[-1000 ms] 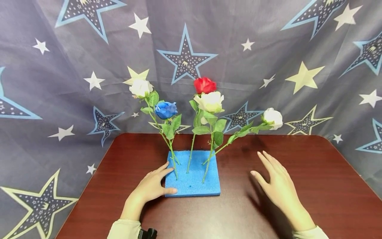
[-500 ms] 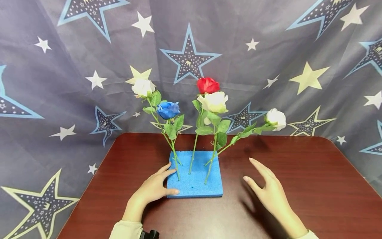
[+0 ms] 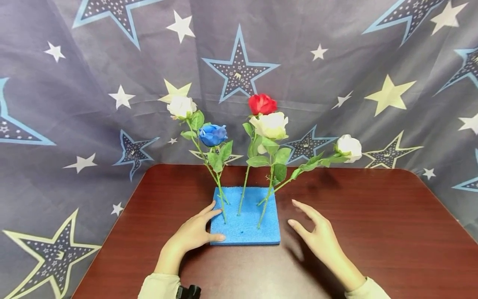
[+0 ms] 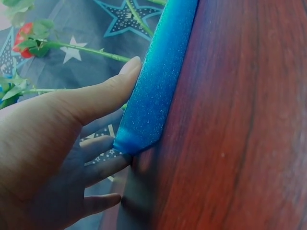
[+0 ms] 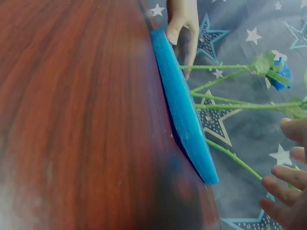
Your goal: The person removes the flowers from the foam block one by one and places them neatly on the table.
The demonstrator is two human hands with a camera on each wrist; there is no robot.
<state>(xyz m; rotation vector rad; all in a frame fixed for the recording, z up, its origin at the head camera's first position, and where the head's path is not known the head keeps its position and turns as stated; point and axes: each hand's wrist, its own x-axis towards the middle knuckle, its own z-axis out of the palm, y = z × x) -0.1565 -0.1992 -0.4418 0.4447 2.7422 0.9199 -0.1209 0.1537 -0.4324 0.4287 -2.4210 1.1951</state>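
Blue foam is forming the base here: a square foam block (image 3: 249, 235) is sitting low in the centre of the head frame, on the dark red tabletop (image 3: 373, 207), with five stems standing in it. I am seeing a blue rose (image 3: 213, 135) and a white rose (image 3: 181, 107) leaning toward the upper left, a red rose (image 3: 263, 104) and a cream rose (image 3: 269, 126) rising near the centre, and a second white rose (image 3: 349, 148) slanting well toward the right. Near the block's front edge a small dark hole (image 3: 241, 232) is showing without a stem.

The left hand (image 3: 194, 230) is resting along the block's left edge, thumb on top near the front corner, fingers fairly straight; I am reading that as light steadying, not a clench. The right hand (image 3: 320, 236) is hovering right of the block, fingers spread, grasping nothing.

I am judging the step in hand as settling the planted flowers. The next move, to my mind, is calling for either bracing the block's right edge with the right hand, or pinching the slanting stem low by the foam while the left hand is steadying the base.
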